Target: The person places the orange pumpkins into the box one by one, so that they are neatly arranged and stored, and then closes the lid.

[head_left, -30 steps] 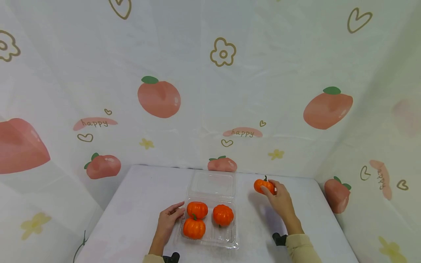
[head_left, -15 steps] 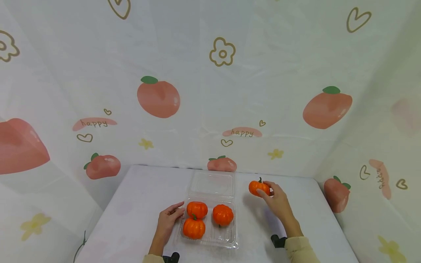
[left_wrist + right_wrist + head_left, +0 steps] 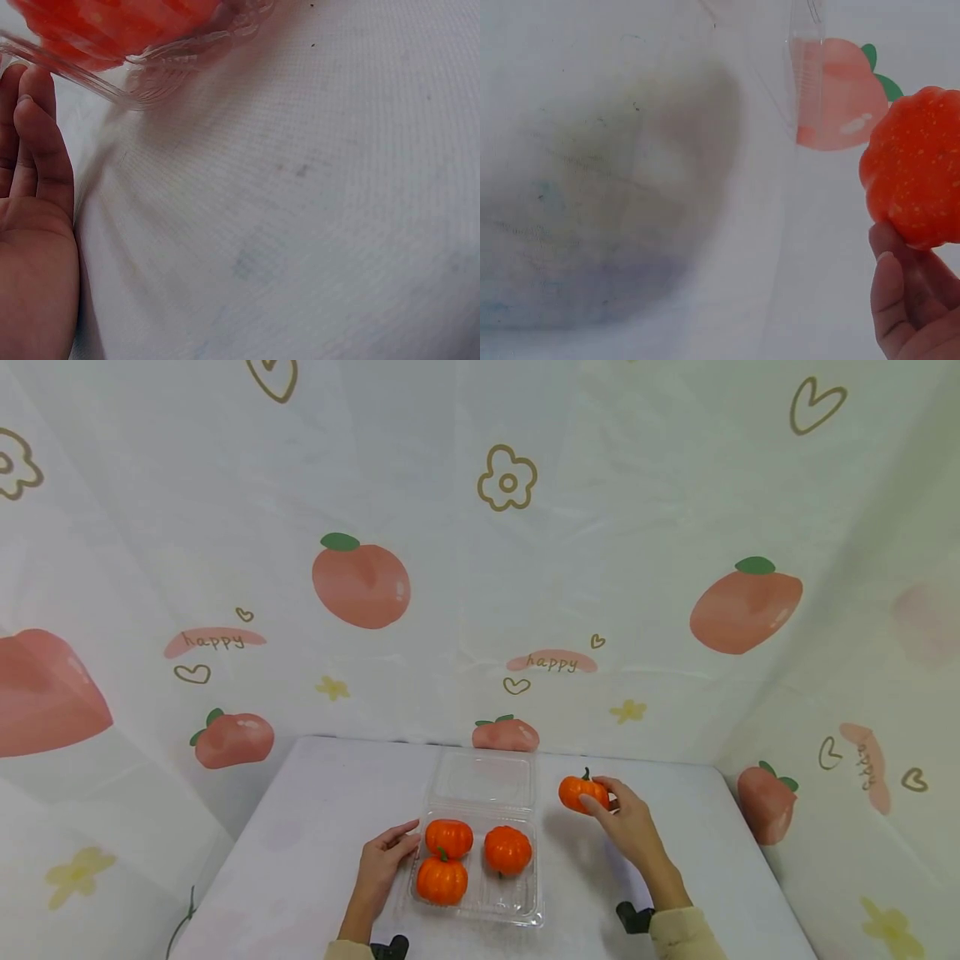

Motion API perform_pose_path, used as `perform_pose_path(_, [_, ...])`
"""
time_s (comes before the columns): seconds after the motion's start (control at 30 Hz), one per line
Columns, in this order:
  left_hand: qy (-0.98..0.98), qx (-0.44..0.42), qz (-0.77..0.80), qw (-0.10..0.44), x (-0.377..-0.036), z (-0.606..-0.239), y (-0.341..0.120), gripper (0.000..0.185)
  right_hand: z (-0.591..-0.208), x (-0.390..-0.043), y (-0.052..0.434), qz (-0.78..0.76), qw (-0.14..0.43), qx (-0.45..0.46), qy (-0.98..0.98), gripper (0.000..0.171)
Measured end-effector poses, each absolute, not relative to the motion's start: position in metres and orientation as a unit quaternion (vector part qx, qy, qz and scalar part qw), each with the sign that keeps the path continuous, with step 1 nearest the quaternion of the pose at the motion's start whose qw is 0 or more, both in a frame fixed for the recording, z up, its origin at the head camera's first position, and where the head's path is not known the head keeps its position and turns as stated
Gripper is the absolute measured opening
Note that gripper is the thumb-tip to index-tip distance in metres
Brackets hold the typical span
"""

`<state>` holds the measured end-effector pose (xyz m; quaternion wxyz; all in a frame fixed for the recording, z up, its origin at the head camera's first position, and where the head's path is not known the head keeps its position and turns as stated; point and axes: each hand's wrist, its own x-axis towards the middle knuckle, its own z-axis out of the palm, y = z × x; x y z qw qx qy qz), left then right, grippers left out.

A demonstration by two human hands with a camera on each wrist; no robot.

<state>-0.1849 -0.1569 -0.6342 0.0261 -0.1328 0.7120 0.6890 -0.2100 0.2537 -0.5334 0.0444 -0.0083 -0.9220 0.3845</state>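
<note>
A clear plastic clamshell box (image 3: 517, 906) lies open on the white table, its lid (image 3: 486, 778) flat behind it. Three small orange pumpkins (image 3: 449, 837) (image 3: 507, 849) (image 3: 441, 880) sit in its tray. My right hand (image 3: 626, 821) grips a fourth small pumpkin (image 3: 582, 792) (image 3: 919, 176) just above the table, to the right of the lid. My left hand (image 3: 384, 858) (image 3: 34, 225) rests with straight fingers against the box's left edge (image 3: 112, 90).
The table (image 3: 315, 810) is covered in white cloth and ends at a curtain printed with peaches, hearts and flowers (image 3: 360, 585) on the far side and both flanks. Black wrist straps (image 3: 634, 917) show near the table's front edge.
My right hand has carried the fourth pumpkin to the left, nearer the open box. The left hand and the box have stayed still.
</note>
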Motion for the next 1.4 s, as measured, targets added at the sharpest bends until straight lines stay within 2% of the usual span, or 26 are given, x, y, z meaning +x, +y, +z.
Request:
perform_pose_path(0.4, [0.719, -0.131, 0.682, 0.027, -0.185, -0.634, -0.158, 0.044, -0.521, -0.196, 0.237, 0.38, 0.028, 0.009, -0.925, 0.063])
perform_pose_path(0.77, [0.722, -0.135, 0.677, 0.03, -0.185, -0.631, -0.159, 0.043, -0.524, -0.185, 0.218, 0.399, 0.016, 0.033, -0.916, 0.049])
perform_pose_path(1.13, [0.721, -0.135, 0.679, 0.031, -0.186, -0.628, -0.157, 0.043, -0.53, -0.174, 0.2, 0.43, -0.021, 0.066, -0.9, 0.041])
perform_pose_path(1.4, [0.72, -0.13, 0.681, 0.022, -0.183, -0.626, -0.155, 0.042, -0.536, -0.168, 0.193, 0.435, -0.056, 0.104, -0.893, 0.043])
